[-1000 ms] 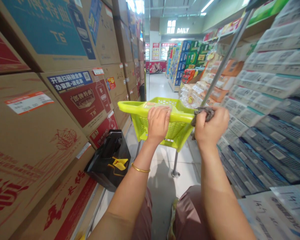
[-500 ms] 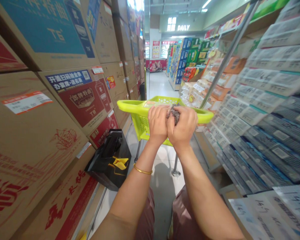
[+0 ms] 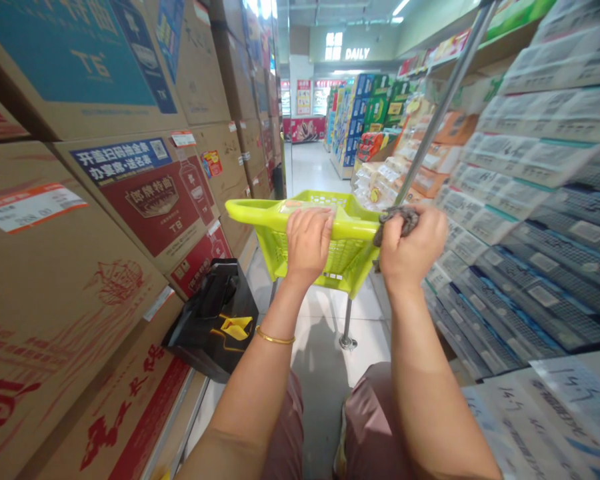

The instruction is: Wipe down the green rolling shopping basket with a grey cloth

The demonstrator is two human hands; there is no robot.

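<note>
A lime-green plastic shopping cart (image 3: 267, 237) stands in the aisle in front of me, its curved handle facing my body. My left hand (image 3: 307, 243) is closed over the middle of that handle, beside a label set into it. At the handle's right end my right hand (image 3: 414, 243) grips a crumpled grey-brown cloth (image 3: 403, 219), wrapped round the green bar. Some of the cloth hangs below the handle. The right fingertips are partly hidden behind the hand.
Stacked cardboard cartons (image 3: 105, 267) line the left side. A black bag (image 3: 215, 327) with a yellow mark stands against them. A slanting metal pole (image 3: 440, 107) and shelves of packaged tissue (image 3: 545, 160) are on the right. Stocked shelves (image 3: 360, 120) stand farther ahead.
My right hand has moved right with the cloth, from beside my left hand to the handle's right end. My left hand stays on the handle. The view has shifted slightly.
</note>
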